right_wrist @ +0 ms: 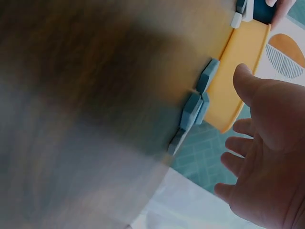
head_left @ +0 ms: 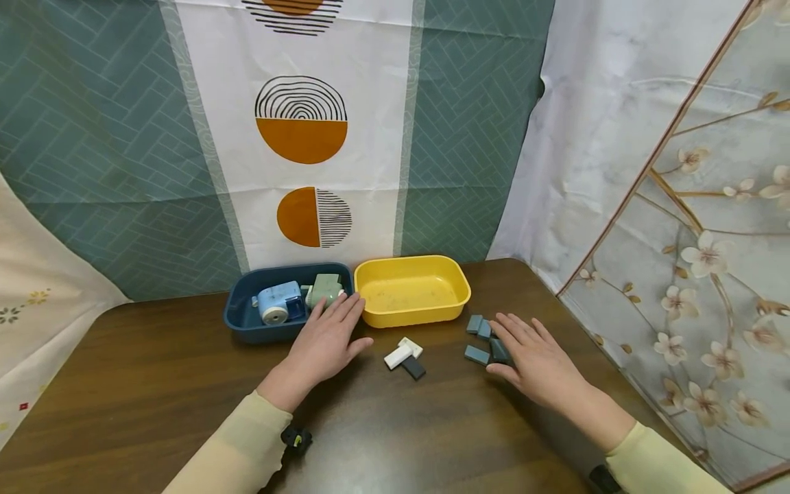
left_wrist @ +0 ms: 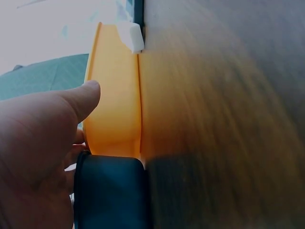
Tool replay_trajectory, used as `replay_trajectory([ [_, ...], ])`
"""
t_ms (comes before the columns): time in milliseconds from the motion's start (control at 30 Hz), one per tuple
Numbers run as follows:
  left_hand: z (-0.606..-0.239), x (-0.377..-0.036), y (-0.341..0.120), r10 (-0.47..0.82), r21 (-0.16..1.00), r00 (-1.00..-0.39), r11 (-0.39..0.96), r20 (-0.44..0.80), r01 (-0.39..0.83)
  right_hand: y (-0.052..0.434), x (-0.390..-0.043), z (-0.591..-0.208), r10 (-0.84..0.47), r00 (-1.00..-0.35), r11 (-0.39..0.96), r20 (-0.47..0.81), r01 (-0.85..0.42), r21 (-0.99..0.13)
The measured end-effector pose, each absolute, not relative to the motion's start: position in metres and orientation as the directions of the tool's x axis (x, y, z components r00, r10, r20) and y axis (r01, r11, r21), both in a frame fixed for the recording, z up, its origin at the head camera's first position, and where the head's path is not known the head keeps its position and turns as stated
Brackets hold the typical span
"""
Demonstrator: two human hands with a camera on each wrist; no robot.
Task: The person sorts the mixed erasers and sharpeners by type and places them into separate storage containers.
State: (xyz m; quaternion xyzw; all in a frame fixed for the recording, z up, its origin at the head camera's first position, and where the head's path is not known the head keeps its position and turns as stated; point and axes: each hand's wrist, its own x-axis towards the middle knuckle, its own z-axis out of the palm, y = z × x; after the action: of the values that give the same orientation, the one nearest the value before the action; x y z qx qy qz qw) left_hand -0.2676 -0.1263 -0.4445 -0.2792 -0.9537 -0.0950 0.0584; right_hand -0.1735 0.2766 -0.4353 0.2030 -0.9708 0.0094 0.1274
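Left hand [head_left: 324, 345] straight-fingered, empty, blue tray [head_left: 262, 335] below; right hand [head_left: 538, 360] likewise, gray-blue blocks [head_left: 476, 355] just beside.

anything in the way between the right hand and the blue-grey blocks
Nothing visible: the right hand hovers close to the blue-grey blocks, and the yellow tray sits beyond them, to the left.

By the right front corner of the yellow tray [head_left: 407, 318], small blue-grey blocks [head_left: 477, 355], close together, partly hidden. Just left of this tray, a dark blue tray [head_left: 262, 335], with a light blue object [head_left: 278, 298] and a green object [head_left: 326, 288] inside.
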Motion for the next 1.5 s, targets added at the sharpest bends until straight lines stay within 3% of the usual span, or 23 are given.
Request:
replay_trajectory([
  [867,-0.443,-0.268,-0.128,0.528,0.168,-0.835,0.819,0.153,0.549,0.295,-0.179,-0.445,-0.350,-0.919,0.931,0.182,-0.363,-0.042],
  [1500,-0.446,-0.269,-0.129,0.528,0.167,-0.836,0.820,0.152,0.548,0.296,-0.185,-0.449,-0.383,-0.905,0.918,0.187,-0.395,-0.035],
])
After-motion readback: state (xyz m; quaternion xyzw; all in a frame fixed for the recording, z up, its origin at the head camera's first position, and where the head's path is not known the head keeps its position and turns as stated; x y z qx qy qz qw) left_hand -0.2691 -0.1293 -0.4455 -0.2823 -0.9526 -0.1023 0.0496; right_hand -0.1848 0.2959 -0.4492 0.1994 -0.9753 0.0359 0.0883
